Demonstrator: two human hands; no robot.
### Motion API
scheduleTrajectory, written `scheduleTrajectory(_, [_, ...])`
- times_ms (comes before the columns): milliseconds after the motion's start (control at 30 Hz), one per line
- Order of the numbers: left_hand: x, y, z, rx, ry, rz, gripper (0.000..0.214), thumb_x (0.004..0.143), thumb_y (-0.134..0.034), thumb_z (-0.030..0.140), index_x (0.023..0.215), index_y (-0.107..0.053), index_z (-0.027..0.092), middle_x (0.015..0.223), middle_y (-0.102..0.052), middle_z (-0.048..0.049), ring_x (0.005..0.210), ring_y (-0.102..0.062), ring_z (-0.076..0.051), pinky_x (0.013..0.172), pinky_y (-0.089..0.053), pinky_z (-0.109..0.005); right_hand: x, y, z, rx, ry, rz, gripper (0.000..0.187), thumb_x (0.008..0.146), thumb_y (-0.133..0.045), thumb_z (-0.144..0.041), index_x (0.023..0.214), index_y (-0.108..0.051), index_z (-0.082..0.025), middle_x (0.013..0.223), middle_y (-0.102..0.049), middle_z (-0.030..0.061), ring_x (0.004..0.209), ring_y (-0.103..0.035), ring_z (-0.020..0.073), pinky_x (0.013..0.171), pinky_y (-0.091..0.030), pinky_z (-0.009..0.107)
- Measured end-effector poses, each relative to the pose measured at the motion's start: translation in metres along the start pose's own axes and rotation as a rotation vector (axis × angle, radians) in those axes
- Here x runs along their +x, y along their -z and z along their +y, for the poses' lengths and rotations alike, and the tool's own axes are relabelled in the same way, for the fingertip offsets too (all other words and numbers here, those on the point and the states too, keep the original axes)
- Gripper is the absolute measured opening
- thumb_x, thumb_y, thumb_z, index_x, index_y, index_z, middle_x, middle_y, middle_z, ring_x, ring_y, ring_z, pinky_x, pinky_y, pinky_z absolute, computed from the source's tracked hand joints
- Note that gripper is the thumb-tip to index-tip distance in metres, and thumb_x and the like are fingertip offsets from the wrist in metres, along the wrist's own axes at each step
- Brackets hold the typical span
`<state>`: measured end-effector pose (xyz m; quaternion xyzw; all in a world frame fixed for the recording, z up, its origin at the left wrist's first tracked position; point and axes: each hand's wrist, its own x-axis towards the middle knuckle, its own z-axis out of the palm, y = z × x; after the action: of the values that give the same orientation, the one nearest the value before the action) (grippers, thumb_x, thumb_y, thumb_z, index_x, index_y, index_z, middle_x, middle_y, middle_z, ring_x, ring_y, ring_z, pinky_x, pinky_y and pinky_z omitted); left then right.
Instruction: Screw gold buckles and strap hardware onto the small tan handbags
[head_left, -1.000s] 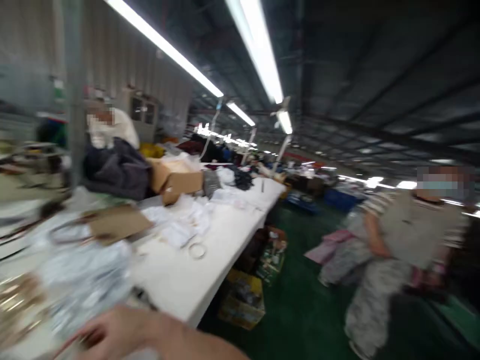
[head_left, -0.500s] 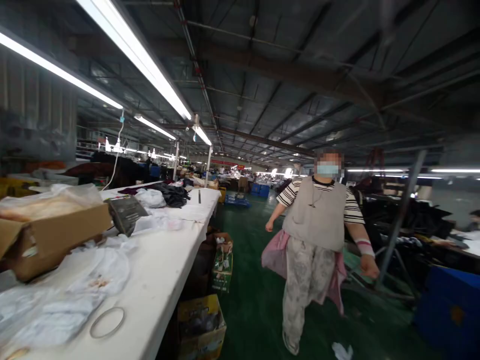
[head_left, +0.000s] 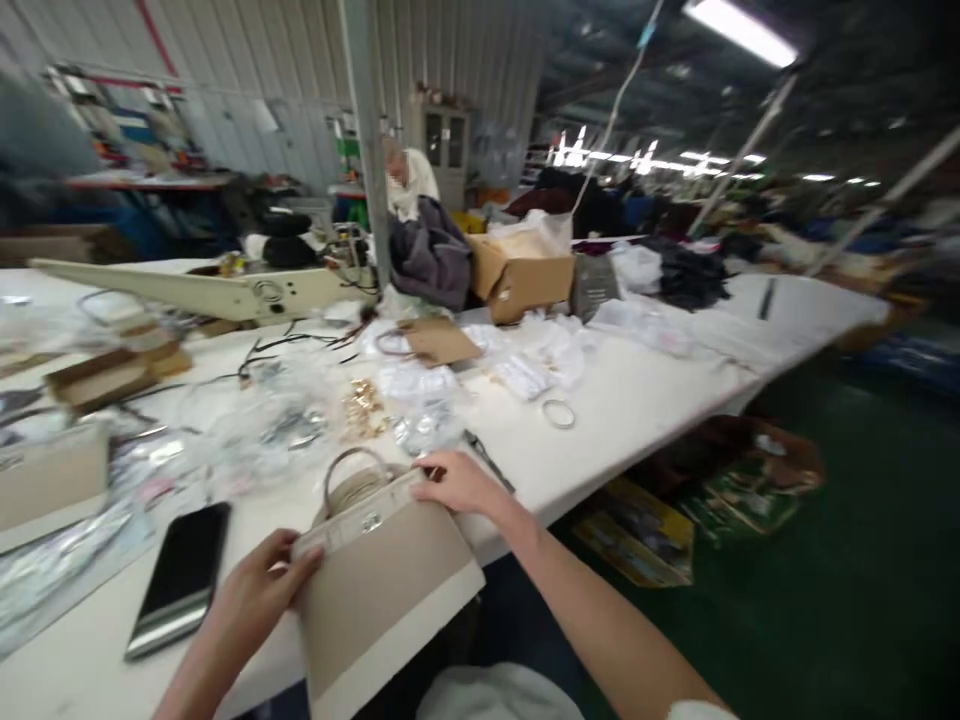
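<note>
Handbag (head_left: 386,592) is beige, paler along 1 edge, with an arched handle (head_left: 328,487).

No readable text or labels.

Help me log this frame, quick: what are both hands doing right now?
Left hand: closed, holding the beige bag at its upper left corner.
Right hand: closed, holding the same bag's upper right corner.

Beige bag (head_left: 379,590), pale lower band (head_left: 405,640), tilted at table (head_left: 622,430) edge, handle (head_left: 352,452) arched.
</note>
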<state>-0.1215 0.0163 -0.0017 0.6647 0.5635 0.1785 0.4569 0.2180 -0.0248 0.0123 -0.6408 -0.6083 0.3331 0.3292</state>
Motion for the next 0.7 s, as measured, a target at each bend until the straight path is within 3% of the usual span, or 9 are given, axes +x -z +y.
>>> scheduleTrajectory(67, [-0.01,0.004,-0.007,-0.057,0.046,0.009,0.079,0.071,-0.072,0.092,0.103,-0.066,0.02,0.09,-0.069,-0.0054,0.081,-0.073,-0.029,0.063,-0.053,-0.033,0.0,-0.002,0.003,-0.006,0.021,-0.01,0.044,0.086,-0.089,-0.033,0.128,-0.084,-0.018,0.109,-0.083,0.0077,0.091,-0.072,0.0226,0.085,-0.053,0.033])
scheduleTrajectory(200, [-0.009,-0.001,0.008,-0.125,0.048,-0.02,0.073,0.071,-0.074,0.087,0.096,-0.067,0.019,0.085,-0.066,-0.0052,0.08,-0.069,-0.029,0.064,-0.051,-0.033,-0.009,0.007,0.002,-0.015,-0.008,-0.002,0.048,0.087,-0.087,-0.036,0.132,-0.082,-0.018,0.12,-0.082,0.0102,0.095,-0.073,0.0241,0.09,-0.054,0.036])
scheduleTrajectory(400, [-0.011,0.004,0.006,-0.208,0.045,-0.098,0.067,0.075,-0.075,0.08,0.099,-0.068,0.018,0.09,-0.073,-0.0098,0.087,-0.068,-0.029,0.07,-0.052,-0.034,-0.008,-0.003,0.008,0.036,-0.023,0.008,0.047,0.087,-0.085,-0.033,0.131,-0.082,-0.017,0.115,-0.081,0.0092,0.092,-0.071,0.0223,0.088,-0.056,0.035])
scheduleTrajectory(700, [0.01,0.006,-0.004,-0.137,0.09,-0.097,0.061,0.069,-0.08,0.074,0.088,-0.066,0.018,0.074,-0.058,-0.0003,0.071,-0.056,-0.021,0.06,-0.042,-0.03,-0.013,-0.004,0.006,0.068,0.018,0.056,0.047,0.089,-0.083,-0.029,0.135,-0.081,-0.024,0.114,-0.079,0.0072,0.093,-0.07,0.0222,0.093,-0.054,0.036])
